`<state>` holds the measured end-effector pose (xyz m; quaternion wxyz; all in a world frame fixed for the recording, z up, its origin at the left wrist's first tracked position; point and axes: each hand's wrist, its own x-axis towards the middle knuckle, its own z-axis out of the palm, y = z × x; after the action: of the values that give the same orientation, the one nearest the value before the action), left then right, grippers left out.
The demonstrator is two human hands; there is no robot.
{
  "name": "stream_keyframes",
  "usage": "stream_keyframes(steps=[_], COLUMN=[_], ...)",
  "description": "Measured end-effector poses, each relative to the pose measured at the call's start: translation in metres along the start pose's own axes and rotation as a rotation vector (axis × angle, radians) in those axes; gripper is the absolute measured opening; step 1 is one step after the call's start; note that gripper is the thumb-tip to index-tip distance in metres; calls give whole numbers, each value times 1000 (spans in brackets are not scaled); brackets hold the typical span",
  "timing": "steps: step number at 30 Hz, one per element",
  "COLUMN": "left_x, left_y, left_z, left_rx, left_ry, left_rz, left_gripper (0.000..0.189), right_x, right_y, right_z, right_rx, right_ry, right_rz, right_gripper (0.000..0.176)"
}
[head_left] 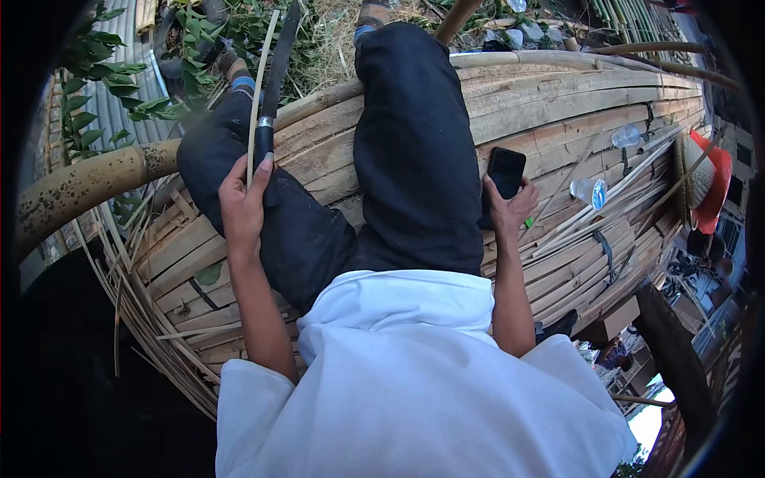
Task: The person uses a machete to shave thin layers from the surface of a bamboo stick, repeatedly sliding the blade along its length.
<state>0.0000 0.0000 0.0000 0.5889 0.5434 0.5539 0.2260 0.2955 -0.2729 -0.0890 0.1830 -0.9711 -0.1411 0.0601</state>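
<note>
My left hand (243,199) is closed round a thin bamboo strip (258,88) and the dark handle of a long knife (280,68), both pointing up and away from me over my left leg. The knife's blade is dark, with a shiny collar at the handle. On the right, my right hand (510,205) grips a black smartphone (507,170) by its lower part, just beside my right thigh. The phone's screen is dark.
I sit on a bamboo slat platform (542,103). Two clear plastic cups (588,192) lie to the right, near thin strips and a straw hat (695,177) with red. A thick bamboo pole (96,185) crosses the left; leafy branches (103,72) lie beyond.
</note>
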Motion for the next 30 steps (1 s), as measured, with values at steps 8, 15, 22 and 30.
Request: stream_keyframes(steps=[8,15,22,30], left_x=[4,5,4,4], left_y=[-1,-3,-1,0], left_z=[1,-1,1,1], left_rx=[-24,4,-3,-3], left_ry=[12,-8,13,16], left_rz=[-5,-5,-2,-12], left_gripper=[30,30,31,33], right_x=[1,1,0,2], right_y=[0,-1,1,-18], right_z=[3,2,3,-8], right_rx=[41,44,48,-32], right_ry=[22,25,18,-30], right_rz=[-43,-61,-50,-15], right_gripper=[82,82,82,84])
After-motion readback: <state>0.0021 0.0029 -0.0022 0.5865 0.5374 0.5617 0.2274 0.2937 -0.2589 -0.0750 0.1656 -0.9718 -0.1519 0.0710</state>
